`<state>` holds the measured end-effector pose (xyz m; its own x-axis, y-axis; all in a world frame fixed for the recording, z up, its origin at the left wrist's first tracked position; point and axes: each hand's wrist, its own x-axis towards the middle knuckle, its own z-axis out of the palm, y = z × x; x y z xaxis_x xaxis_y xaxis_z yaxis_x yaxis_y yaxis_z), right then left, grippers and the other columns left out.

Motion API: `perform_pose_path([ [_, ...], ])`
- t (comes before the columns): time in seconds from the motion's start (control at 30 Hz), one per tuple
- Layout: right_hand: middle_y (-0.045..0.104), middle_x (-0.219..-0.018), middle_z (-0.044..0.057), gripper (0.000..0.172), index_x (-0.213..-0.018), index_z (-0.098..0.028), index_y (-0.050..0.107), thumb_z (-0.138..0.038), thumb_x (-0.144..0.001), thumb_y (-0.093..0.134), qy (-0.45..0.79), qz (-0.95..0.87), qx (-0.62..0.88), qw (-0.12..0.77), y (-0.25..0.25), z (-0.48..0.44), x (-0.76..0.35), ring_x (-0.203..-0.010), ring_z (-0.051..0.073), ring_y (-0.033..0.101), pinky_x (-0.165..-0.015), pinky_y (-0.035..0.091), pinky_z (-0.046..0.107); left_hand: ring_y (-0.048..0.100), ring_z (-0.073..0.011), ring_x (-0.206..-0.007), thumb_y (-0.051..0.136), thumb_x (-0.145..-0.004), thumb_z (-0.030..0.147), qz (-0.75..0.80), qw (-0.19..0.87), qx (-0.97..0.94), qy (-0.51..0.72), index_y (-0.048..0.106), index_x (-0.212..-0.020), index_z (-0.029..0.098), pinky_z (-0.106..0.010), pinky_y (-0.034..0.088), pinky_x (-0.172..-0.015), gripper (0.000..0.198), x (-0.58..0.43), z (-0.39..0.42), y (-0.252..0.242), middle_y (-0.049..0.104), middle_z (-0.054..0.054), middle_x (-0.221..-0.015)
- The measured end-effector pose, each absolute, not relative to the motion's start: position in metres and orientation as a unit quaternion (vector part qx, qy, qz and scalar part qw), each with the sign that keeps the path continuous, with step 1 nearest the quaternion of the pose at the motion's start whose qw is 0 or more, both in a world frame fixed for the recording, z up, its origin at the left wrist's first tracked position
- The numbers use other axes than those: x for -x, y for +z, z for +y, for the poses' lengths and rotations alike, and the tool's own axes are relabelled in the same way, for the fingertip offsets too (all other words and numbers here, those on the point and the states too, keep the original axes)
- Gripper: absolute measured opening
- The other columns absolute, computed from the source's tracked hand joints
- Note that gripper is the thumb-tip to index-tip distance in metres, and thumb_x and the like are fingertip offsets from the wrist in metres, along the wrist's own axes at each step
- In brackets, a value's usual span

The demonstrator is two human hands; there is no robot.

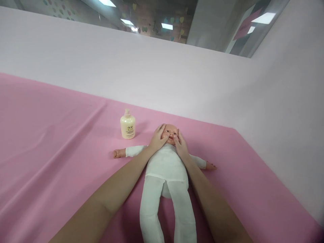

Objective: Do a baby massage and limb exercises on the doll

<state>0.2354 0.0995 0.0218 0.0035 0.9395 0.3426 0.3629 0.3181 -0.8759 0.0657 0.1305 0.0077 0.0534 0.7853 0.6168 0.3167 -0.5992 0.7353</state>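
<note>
Two hands frame the baby doll's [165, 162] face. My left hand [159, 136] lies on the cheek at nine o'clock and my right hand [180, 143] on the cheek at three. Each grip is open, fingers flat against the face, clasping nothing. The baby doll lies on its back mid-way across the pink-covered desk [50, 141], head toward twelve, legs toward six, arms spread. A cream lotion bottle [127, 125] stands upright at ten o'clock from the head, apart from it. To stroke these cheeks well, I judge the pressure should be light and even on both sides, thumbs clear of eyes and mouth, head centred.
</note>
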Motion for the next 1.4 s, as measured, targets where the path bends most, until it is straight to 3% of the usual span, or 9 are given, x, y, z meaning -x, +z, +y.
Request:
perform_pose_path([
  [0.2, 0.035, -0.167, 0.008, 0.089, -0.161, -0.023, 0.034, -0.075, -0.092, 0.05, 0.292, -0.643, 0.504, 0.497, 0.0228, 0.0987, -0.2346, -0.157, 0.028, 0.03, -0.13, 0.023, 0.05, 0.04, -0.0306, -0.149, 0.052, -0.099, 0.048, 0.392, 0.215, -0.694, 0.564, 0.048, -0.151, 0.016, -0.05, 0.03, -0.126, 0.061, -0.0651, 0.1284, 0.0085, 0.048, -0.018, -0.155],
  [0.43, 0.038, -0.166, 0.007, 0.083, -0.158, -0.02, 0.041, -0.075, -0.095, 0.041, 0.303, -0.621, 0.501, 0.521, 0.0214, 0.099, -0.234, -0.156, 0.027, 0.032, -0.131, 0.022, 0.048, 0.048, -0.0238, -0.143, 0.038, -0.105, 0.043, 0.381, 0.252, -0.656, 0.601, 0.058, -0.141, 0.019, -0.046, 0.033, -0.126, 0.048, -0.0647, 0.1319, 0.0069, 0.056, -0.012, -0.15],
  [0.7, 0.05, -0.158, 0.004, 0.071, -0.151, -0.023, 0.052, -0.068, -0.097, 0.044, 0.323, -0.577, 0.499, 0.56, 0.0221, 0.0994, -0.2327, -0.151, 0.027, 0.041, -0.129, 0.028, 0.045, 0.056, -0.0217, -0.134, 0.04, -0.101, 0.025, 0.416, 0.321, -0.574, 0.628, 0.063, -0.131, 0.018, -0.043, 0.038, -0.122, 0.039, -0.0664, 0.1368, 0.003, 0.064, -0.011, -0.138],
  [0.93, 0.05, -0.158, 0.008, 0.077, -0.151, -0.019, 0.052, -0.07, -0.094, 0.046, 0.327, -0.579, 0.498, 0.557, 0.0267, 0.0986, -0.2317, -0.15, 0.028, 0.043, -0.128, 0.029, 0.047, 0.055, -0.023, -0.135, 0.048, -0.1, 0.03, 0.417, 0.319, -0.587, 0.616, 0.062, -0.132, 0.019, -0.044, 0.037, -0.123, 0.036, -0.066, 0.1338, 0.0074, 0.062, -0.011, -0.139],
  [1.17, 0.048, -0.16, 0.006, 0.079, -0.153, -0.024, 0.049, -0.072, -0.091, 0.052, 0.332, -0.591, 0.485, 0.552, 0.0223, 0.0995, -0.2329, -0.151, 0.027, 0.041, -0.129, 0.028, 0.047, 0.056, -0.0261, -0.134, 0.057, -0.097, 0.036, 0.404, 0.302, -0.608, 0.613, 0.059, -0.133, 0.017, -0.045, 0.038, -0.121, 0.04, -0.0664, 0.1324, 0.0079, 0.062, -0.014, -0.139],
  [1.4, 0.048, -0.16, 0.007, 0.076, -0.151, -0.024, 0.051, -0.071, -0.091, 0.051, 0.337, -0.582, 0.484, 0.559, 0.0226, 0.1, -0.2327, -0.151, 0.026, 0.041, -0.128, 0.029, 0.046, 0.055, -0.0256, -0.135, 0.054, -0.099, 0.037, 0.406, 0.309, -0.599, 0.617, 0.06, -0.132, 0.018, -0.045, 0.039, -0.121, 0.038, -0.0666, 0.133, 0.0076, 0.062, -0.013, -0.139],
])
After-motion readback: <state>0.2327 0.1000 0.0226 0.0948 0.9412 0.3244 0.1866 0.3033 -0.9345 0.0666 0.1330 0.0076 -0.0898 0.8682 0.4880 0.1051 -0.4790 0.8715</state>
